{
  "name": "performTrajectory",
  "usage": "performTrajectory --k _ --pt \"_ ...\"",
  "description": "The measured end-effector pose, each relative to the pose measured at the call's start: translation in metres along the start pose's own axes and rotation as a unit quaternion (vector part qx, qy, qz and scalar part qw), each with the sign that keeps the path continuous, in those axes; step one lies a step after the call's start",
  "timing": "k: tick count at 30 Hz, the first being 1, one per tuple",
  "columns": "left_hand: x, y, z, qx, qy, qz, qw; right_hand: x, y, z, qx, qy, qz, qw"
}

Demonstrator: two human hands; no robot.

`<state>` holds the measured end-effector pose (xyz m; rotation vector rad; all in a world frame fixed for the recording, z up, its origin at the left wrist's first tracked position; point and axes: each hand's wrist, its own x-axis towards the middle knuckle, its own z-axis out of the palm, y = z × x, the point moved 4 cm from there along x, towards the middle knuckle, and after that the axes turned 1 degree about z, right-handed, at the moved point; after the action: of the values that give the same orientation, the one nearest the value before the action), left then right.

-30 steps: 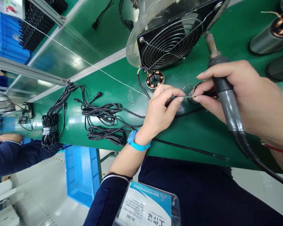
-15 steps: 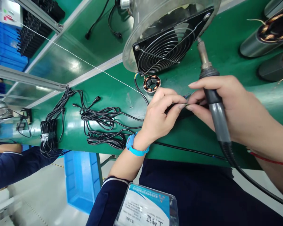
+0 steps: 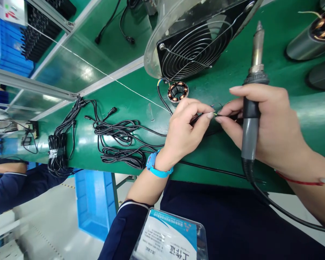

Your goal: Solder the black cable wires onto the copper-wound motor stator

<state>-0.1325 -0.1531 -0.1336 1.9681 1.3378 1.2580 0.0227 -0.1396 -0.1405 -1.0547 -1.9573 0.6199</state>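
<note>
In my right hand [image 3: 271, 122] a soldering iron [image 3: 251, 133] stands with its metal tip pointing up and away. The thumb and fingertips of that hand also pinch a thin wire end. My left hand [image 3: 188, 130], with a blue watch on the wrist, pinches a thin yellow-green wire [image 3: 215, 113] between thumb and forefinger. Both sets of fingertips nearly meet at this wire. Just beyond my left hand sits a small motor stator [image 3: 178, 91] with copper windings and a black cable [image 3: 162, 99] beside it. Part of the wires is hidden by my fingers.
A fan with a wire guard [image 3: 195, 54] stands behind the stator. Coiled black cables [image 3: 116, 131] lie on the green table at left. Cylindrical motor housings [image 3: 303, 41] stand at right. A blue bin [image 3: 94, 202] is below the table edge; another person's arm [image 3: 8, 168] shows at far left.
My right hand has shifted slightly right, and the soldering iron has swung more upright, its tip moving right and away from the fan. Both hands still pinch thin wire.
</note>
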Motion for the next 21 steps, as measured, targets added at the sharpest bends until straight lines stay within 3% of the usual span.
performTrajectory --k 8,15,21 --pt "0.0017 -0.0019 -0.0009 -0.011 0.005 0.023 1.0 -0.0007 -0.0046 0.001 -0.01 0.03 -0.032 0.999" --pt "0.0012 -0.0037 -0.0032 -0.004 -0.003 0.03 1.0 -0.0037 0.0034 0.0035 0.032 -0.003 0.026 0.999" --pt "0.0007 -0.0058 -0.002 0.024 -0.021 0.008 0.999 -0.0022 -0.0025 -0.001 0.013 0.037 0.006 0.999"
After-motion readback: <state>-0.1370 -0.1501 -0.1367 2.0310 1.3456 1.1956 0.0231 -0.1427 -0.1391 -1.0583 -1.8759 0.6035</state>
